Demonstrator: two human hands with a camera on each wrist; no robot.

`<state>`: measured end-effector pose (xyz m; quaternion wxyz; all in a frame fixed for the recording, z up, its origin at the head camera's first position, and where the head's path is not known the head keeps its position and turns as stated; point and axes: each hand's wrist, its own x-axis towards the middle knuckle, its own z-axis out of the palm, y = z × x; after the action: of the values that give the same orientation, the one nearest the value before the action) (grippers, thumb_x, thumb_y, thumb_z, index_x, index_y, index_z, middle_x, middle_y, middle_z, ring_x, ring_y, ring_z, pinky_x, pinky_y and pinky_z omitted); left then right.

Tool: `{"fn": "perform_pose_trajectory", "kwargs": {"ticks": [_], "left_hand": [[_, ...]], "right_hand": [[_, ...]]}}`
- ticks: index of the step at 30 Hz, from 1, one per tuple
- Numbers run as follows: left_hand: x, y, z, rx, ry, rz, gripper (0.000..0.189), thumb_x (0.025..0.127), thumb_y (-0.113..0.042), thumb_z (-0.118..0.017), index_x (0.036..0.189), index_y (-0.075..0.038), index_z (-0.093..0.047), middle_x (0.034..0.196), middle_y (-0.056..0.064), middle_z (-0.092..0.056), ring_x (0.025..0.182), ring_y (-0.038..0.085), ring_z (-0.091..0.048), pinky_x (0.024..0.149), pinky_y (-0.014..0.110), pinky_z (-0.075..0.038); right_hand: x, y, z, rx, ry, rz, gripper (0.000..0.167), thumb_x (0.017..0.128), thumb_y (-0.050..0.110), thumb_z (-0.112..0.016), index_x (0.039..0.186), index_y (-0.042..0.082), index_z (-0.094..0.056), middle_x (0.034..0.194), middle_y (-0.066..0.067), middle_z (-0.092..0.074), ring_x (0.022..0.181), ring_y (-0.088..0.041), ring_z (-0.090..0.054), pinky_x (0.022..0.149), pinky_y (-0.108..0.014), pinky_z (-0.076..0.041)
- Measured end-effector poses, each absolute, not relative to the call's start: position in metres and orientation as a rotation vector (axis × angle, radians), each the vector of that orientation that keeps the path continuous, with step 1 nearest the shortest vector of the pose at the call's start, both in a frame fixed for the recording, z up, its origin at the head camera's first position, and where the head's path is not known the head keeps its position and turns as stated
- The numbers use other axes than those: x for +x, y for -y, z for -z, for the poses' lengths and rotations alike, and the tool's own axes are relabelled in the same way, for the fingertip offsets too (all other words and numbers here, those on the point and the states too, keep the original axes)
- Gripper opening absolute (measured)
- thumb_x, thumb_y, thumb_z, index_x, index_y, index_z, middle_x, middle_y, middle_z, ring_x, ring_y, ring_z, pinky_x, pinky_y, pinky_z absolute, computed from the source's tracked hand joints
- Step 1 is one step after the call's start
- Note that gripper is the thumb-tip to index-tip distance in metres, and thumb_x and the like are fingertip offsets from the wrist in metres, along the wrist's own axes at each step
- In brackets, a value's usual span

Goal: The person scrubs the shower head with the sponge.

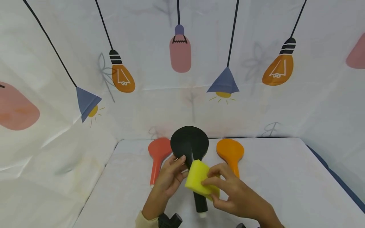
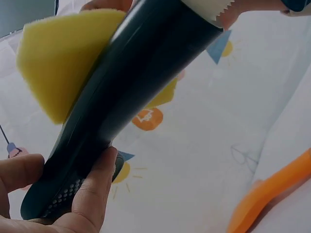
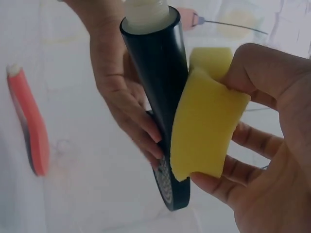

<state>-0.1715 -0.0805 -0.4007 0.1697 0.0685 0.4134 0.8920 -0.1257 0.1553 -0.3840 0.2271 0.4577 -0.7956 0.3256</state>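
A black hand shower head [image 1: 189, 141] is held up in front of me, its round head away from me and its handle towards me. My left hand [image 1: 171, 179] grips it at the neck, fingers and thumb on either side. In the left wrist view, small nozzle dots [image 2: 63, 196] show on its face. My right hand [image 1: 231, 191] pinches a yellow sponge [image 1: 198, 177] that is bent around the handle. The right wrist view shows the sponge lying along the handle's side, below the white threaded end [image 3: 147, 17].
A red shower head [image 1: 159, 148] lies on the white table [image 1: 273, 177] to the left, and an orange one [image 1: 230, 150] lies to the right. Behind the table hangs a white sheet [image 1: 154, 104] printed with lamps.
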Motion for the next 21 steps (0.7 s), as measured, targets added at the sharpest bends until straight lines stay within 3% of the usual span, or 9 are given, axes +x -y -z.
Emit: {"fn": "perform_pose_trajectory", "kwargs": {"ticks": [7, 14, 21], "left_hand": [[-0.172, 0.089, 0.401, 0.215, -1.185, -2.559, 0.029, 0.105, -0.014, -0.05, 0.132, -0.004, -0.047, 0.116, 0.002, -0.069, 0.095, 0.017, -0.069, 0.09, 0.034, -0.059], [-0.185, 0.096, 0.411, 0.128, -1.268, -2.54, 0.041, 0.102, -0.011, -0.055, 0.14, -0.003, -0.041, 0.11, 0.0, -0.073, 0.091, 0.015, -0.071, 0.085, 0.034, -0.06], [-0.206, 0.1, 0.437, -0.036, -1.288, -2.51, 0.042, 0.1, -0.009, -0.058, 0.139, -0.004, -0.044, 0.101, 0.001, -0.074, 0.088, 0.017, -0.072, 0.077, 0.035, -0.061]], "right_hand": [[-0.115, -0.155, 0.388, 1.383, 2.123, -0.952, 0.056, 0.067, 0.001, -0.074, 0.117, 0.023, -0.064, 0.116, 0.001, -0.05, 0.104, -0.007, -0.051, 0.086, -0.009, -0.048], [-0.096, -0.169, 0.395, 1.404, 2.357, -1.098, 0.055, 0.08, 0.004, -0.079, 0.124, 0.032, -0.06, 0.121, 0.009, -0.046, 0.108, -0.004, -0.054, 0.091, -0.012, -0.051], [-0.106, -0.208, 0.413, 1.073, 2.38, -0.931, 0.061, 0.069, -0.001, -0.08, 0.12, 0.028, -0.062, 0.119, 0.007, -0.049, 0.108, -0.004, -0.046, 0.092, -0.007, -0.041]]}}
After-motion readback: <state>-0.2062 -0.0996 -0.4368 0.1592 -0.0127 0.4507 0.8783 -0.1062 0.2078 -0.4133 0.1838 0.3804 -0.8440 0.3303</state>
